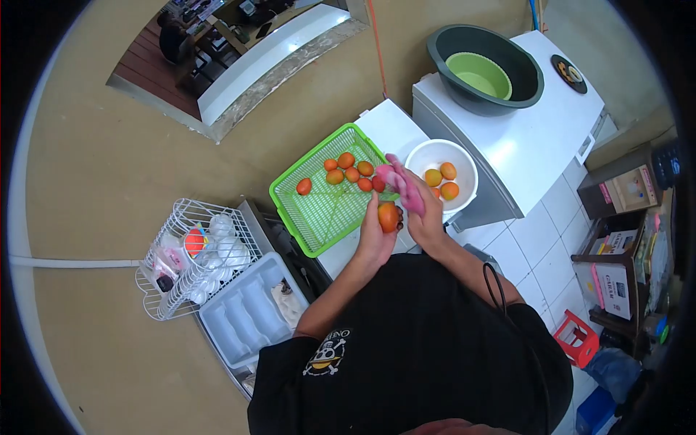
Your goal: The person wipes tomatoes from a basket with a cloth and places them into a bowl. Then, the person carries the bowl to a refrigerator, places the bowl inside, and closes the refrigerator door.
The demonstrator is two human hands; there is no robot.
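Note:
My left hand (374, 235) is closed around an orange-red tomato (388, 217), in front of my body. Just right of it, my right hand (429, 221) grips a pink cloth (401, 185), which hangs over the fingers near the tomato. Beyond my hands, a green mesh basket (313, 246) holds several tomatoes, most of them grouped at its far right part, with one apart at the left. On the right stands a white bowl (470, 170) with several orange tomatoes inside, partly hidden by my right hand.
A wire rack (177, 217) with wrapped items and a pale blue compartment tray (235, 330) are at the left. A dark basin (533, 90) holding a green basket (478, 75) tops the white freezer (507, 145). A red stool (578, 339) and shelves stand right. Beyond the wall opening sits a person (172, 40).

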